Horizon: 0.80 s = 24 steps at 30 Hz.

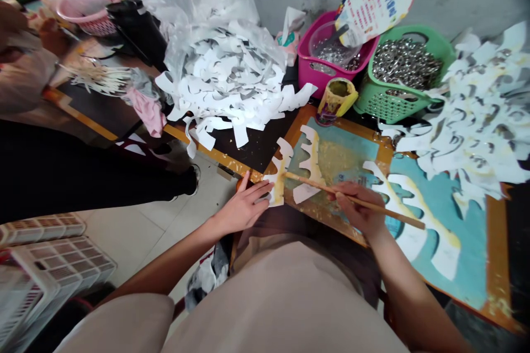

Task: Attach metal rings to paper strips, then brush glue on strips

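Paper cutout (pixel 278 187) lies at the board's (pixel 494 265) left edge, pressed by the spread left hand (pixel 242 207); the right hand (pixel 358 209) pinches one wooden brush (pixel 372 207), tip on it. Behind stand two baskets, pink (pixel 304 69) and green (pixel 385 105), and one printed card (pixel 375 3), its writing unreadable.

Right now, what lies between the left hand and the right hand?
Between the left hand and right hand, the head view shows a paper cutout on a glue-smeared board, under the brush.

Wooden brush (pixel 389 213) in the right hand (pixel 359 212), left hand (pixel 242 207) on a yellow-smeared white paper cutout (pixel 278 187)
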{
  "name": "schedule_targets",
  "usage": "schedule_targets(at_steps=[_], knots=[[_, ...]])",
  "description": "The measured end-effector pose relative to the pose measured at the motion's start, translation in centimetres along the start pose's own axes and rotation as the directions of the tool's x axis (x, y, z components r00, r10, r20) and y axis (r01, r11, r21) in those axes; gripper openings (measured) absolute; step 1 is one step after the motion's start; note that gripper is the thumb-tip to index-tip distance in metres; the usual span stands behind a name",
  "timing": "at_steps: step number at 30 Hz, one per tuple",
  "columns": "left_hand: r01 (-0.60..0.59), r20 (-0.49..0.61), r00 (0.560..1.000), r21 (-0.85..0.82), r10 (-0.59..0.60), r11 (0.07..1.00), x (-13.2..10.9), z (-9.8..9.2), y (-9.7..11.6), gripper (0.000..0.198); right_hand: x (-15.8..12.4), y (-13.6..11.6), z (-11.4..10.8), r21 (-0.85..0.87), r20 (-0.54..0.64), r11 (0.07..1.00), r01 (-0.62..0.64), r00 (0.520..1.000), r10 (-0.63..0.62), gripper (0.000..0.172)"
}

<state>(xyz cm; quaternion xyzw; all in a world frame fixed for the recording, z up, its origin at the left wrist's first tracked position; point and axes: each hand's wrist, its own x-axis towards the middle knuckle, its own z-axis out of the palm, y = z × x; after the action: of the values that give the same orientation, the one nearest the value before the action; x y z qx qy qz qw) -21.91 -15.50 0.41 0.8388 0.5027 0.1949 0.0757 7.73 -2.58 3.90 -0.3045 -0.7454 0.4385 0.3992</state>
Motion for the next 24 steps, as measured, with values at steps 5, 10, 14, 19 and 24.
schedule_targets(at_steps=[5,10,14,19,24], knots=[[0.000,-0.004,1.000,-0.010,0.000,1.000,0.1,-0.1,0.0,0.015,0.9,0.5,0.7,-0.076,-0.134,0.996,0.050,0.989,-0.060,0.007],[0.016,0.003,1.000,-0.041,-0.016,0.999,0.1,-0.2,0.0,0.016,0.7,-0.1,0.6,0.072,-0.362,0.997,0.018,0.932,0.010,0.015],[0.036,-0.021,0.999,-0.061,-0.037,0.997,0.1,0.0,0.0,0.014,-0.2,-0.5,0.0,0.290,-0.395,0.957,0.001,0.911,0.118,0.024],[0.177,-0.096,0.974,-0.258,-0.207,0.950,-0.2,0.5,0.0,0.021,-2.1,0.2,-1.0,0.353,-0.288,0.931,-0.098,0.935,0.208,0.007],[0.215,-0.186,0.935,-0.384,-0.303,0.898,-0.6,1.3,0.0,0.021,-3.4,0.7,-0.8,0.324,-0.264,0.929,-0.177,0.926,0.269,0.008]])
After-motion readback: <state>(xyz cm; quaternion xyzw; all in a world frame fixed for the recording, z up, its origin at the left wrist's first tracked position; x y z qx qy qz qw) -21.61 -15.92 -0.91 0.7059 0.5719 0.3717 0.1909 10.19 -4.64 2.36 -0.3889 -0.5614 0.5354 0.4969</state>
